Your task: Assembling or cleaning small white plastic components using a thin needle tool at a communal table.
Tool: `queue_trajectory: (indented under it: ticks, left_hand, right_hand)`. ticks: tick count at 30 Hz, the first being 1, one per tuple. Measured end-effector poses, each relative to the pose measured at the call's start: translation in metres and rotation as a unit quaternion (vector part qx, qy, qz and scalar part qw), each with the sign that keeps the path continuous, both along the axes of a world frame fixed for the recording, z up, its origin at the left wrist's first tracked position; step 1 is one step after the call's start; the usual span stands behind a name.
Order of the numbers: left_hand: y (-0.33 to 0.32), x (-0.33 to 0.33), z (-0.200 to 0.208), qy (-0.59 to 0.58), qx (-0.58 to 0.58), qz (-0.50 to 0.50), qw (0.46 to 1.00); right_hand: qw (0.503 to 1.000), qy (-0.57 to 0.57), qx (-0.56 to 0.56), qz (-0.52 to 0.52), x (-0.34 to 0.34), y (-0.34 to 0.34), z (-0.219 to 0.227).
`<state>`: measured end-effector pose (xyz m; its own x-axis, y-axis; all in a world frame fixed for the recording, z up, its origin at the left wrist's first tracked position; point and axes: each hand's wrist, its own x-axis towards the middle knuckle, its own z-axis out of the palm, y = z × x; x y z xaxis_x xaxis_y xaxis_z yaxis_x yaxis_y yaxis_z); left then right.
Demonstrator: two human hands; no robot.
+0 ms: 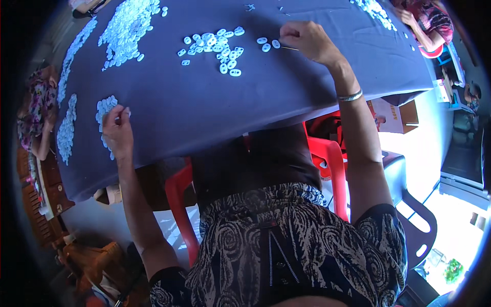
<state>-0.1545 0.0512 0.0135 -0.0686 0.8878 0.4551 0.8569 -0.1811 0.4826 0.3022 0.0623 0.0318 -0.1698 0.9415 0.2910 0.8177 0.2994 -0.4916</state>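
Observation:
My left hand (118, 133) is over a long heap of small pale oval pieces (106, 105) at the table's near left. Its thumb and forefinger pinch a small white piece (127, 111). To the right, above the dark cloth, my right hand (312, 43) is closed, with thumb and fingers together; what they hold is hidden. A thin light rod (290, 48) shows just under its fingers; whether it is held I cannot tell. Beside it lie three white oval pieces with holes (266, 47). A loose cluster of such pieces (217, 46) covers the middle.
A large heap of pale pieces (128, 30) lies far left, with more along the left edge and at the far right (376, 13). Small metal bits (249, 7) lie at the back. People sit at the left (38, 110) and far right (429, 25). A red chair (332, 153) is beneath me.

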Motion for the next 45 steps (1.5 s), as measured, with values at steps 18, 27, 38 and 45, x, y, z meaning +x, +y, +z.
queue_trajectory:
  ticks: [18, 27, 38, 45]
  left_hand:
    - [-0.017, 0.139, 0.017, -0.257, -0.049, -0.249, 0.933]
    - [-0.021, 0.162, 0.018, -0.284, -0.137, -0.269, 0.910]
    - [-0.022, 0.202, 0.003, -0.440, -0.208, -0.291, 0.824]
    - [-0.015, 0.200, -0.005, -0.368, -0.100, -0.261, 0.887]
  right_hand:
    - [0.993, 0.013, 0.108, -0.053, 0.025, -0.004, -0.008]
    - [0.999, -0.044, 0.016, 0.000, 0.059, 0.015, -0.022]
    - [0.943, 0.308, -0.085, 0.093, -0.060, -0.019, -0.006]
    - [0.883, 0.429, -0.167, 0.097, -0.102, -0.021, -0.013]
